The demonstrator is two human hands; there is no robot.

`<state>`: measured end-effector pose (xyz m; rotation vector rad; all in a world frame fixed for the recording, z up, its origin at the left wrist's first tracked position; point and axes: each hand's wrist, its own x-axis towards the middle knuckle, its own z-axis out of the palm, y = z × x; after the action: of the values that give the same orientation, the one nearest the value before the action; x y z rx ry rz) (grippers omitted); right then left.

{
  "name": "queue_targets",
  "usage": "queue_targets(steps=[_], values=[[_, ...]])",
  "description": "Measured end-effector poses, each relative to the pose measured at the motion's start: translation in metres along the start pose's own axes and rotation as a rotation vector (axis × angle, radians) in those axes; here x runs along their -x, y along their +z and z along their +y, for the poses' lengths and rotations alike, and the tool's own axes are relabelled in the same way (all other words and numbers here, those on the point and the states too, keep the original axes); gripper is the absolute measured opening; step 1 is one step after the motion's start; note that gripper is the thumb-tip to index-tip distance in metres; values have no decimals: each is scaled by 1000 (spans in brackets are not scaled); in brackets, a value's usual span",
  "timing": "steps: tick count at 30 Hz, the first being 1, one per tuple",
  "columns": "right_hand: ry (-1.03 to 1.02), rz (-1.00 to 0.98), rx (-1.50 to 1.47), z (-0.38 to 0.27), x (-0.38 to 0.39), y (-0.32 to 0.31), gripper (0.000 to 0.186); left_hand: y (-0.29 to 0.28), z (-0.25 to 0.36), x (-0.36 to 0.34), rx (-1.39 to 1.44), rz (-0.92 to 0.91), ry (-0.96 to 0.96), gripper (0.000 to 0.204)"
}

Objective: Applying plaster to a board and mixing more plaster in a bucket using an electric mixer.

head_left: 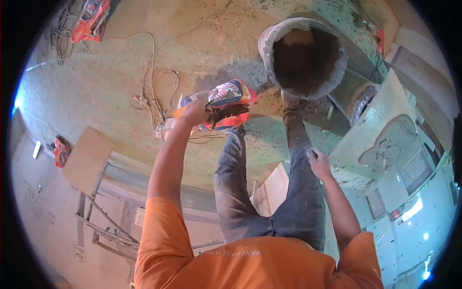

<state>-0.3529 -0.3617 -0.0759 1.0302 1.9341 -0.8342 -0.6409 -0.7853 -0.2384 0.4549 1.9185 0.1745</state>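
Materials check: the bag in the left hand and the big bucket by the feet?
Bag: looks like glossy printed plastic sacking, judging by its sheen and crumpled folds; left hand grips its edge. Bucket: probably plastic or metal, hard to tell under the rough, matte grey mortar-like crust on rim and wall.

A red, white and blue bag (pixel 226 98) is gripped at its crumpled top by the left hand (pixel 195 111). Another red bag (pixel 90 20) lies on the floor top left; a third (pixel 61 151) lies far left.

Orange short-sleeved shirt (pixel 250 265) with printed lettering; below it dusty, stained grey-blue jeans (pixel 269 192); forearms bare.
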Motion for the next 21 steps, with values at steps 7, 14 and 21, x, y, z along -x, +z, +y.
queue_targets(steps=[7, 14, 21], values=[[-199, -14, -87, -36, 24, 29, 28, 1, 35, 111, 224, 181, -67, 31], [-23, -286, -279, -17, 28, 149, 32, -5, 118, 219, 540, 376, -149, 22], [411, -877, -1019, -97, 77, 183, 42, -35, 178, 335, 850, 245, -89, 15]])
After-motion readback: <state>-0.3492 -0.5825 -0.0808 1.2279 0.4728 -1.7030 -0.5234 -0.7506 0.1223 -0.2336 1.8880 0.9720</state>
